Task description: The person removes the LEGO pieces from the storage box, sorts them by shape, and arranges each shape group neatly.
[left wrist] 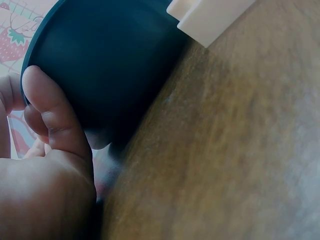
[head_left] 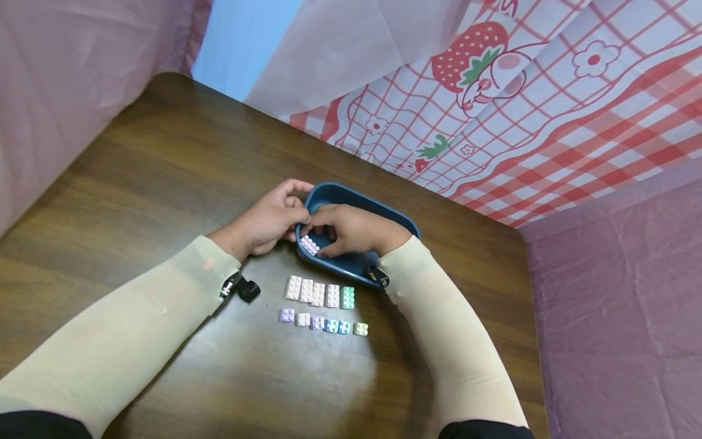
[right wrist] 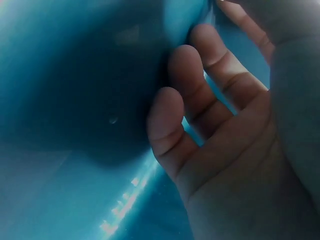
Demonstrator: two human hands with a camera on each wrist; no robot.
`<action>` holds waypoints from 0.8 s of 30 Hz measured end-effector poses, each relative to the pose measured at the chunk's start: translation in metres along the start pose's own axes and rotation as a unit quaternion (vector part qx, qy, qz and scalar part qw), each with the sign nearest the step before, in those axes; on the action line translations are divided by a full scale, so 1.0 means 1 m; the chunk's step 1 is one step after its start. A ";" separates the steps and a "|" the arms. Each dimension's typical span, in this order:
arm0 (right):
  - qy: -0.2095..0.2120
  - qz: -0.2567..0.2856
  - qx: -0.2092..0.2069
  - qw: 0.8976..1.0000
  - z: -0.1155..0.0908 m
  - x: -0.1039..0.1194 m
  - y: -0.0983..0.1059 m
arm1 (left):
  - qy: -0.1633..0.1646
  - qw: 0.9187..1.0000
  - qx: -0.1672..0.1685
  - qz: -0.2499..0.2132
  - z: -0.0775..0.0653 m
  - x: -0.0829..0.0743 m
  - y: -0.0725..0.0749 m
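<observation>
My left hand holds the left end of a dark blue plastic bin, its thumb against the outer wall in the left wrist view. Inside the bin is my right hand, with the thumb and index finger at either end of a pale pink studded toy brick. In the right wrist view, the other fingers curl loosely by the bin's blue wall; the brick is hidden there. Just in front of the bin, several eight-stud bricks, white ones and a green one, stand in a row.
Nearer me runs a second row of small four-stud bricks: purple, white, blue and yellow-green. The wooden table is bounded by pink cloth at the sides and a strawberry-print cloth behind.
</observation>
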State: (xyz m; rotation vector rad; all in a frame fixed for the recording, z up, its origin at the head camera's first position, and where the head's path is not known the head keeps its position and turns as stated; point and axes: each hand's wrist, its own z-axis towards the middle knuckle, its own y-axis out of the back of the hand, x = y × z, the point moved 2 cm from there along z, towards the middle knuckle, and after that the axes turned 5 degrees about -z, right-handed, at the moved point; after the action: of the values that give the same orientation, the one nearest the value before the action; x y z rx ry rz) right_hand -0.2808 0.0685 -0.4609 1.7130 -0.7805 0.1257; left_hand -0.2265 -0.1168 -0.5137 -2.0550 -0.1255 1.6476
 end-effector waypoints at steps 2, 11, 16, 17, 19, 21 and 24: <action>-0.003 0.001 0.001 1.000 -0.001 0.001 0.000 | -0.002 1.000 0.003 0.001 0.000 0.000 -0.001; -0.012 -0.007 0.010 1.000 -0.003 0.001 -0.001 | 0.001 1.000 0.002 -0.002 0.000 0.000 -0.004; -0.020 -0.004 0.016 1.000 -0.004 0.003 0.001 | 0.008 1.000 -0.003 0.005 0.000 0.000 -0.003; -0.021 -0.002 0.017 1.000 -0.005 0.003 0.002 | 0.009 1.000 -0.005 0.006 -0.001 0.000 -0.003; -0.023 0.000 0.020 1.000 -0.005 0.004 0.003 | 0.009 1.000 -0.007 0.007 -0.001 0.000 -0.002; -0.025 0.002 0.022 0.999 -0.006 0.004 0.004 | 0.007 1.000 -0.008 0.007 -0.001 0.000 -0.002; -0.030 0.006 0.019 0.999 -0.008 0.005 0.007 | 0.004 1.000 -0.009 0.005 -0.001 0.000 -0.002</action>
State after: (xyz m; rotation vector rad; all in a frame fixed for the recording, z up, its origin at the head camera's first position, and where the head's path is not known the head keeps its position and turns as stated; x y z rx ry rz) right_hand -0.2782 0.0727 -0.4506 1.7555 -0.8374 0.0978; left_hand -0.2256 -0.1154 -0.5123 -2.0801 -0.1280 1.6497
